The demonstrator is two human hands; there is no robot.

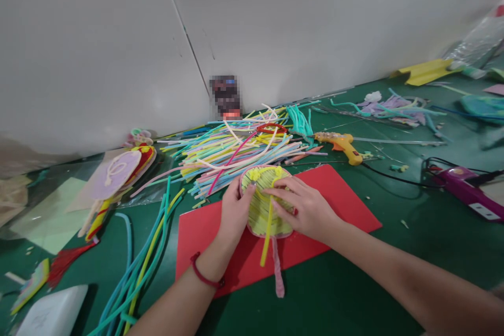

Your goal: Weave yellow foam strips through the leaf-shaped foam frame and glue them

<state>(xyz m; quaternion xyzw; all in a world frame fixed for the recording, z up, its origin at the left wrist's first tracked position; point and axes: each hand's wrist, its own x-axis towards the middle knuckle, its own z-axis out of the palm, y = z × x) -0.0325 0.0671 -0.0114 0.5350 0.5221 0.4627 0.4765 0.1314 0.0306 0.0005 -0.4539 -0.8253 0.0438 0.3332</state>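
A round fan [258,215] made of yellow-green pipe cleaners, with a pale pink rim, is held over a red sheet [342,197]. Its twisted pink handle [277,273] points toward me. My left hand [235,209] grips the fan's left edge, thumb on its face. On the right side, my right hand [309,207] pinches a yellow pipe cleaner [266,241] against the upper face; one end of it hangs down past the rim. Small yellow curls [255,174] sit along the top edge. My fingers cover part of the fan's face.
Behind the sheet lies a heap of multicoloured pipe cleaners [220,160]. A yellow glue gun [346,148] with a black cord rests to the right, near a purple corded tool [464,189]. On the left are a finished-looking lilac fan [117,170], long teal stems [151,252] and a white box [53,312].
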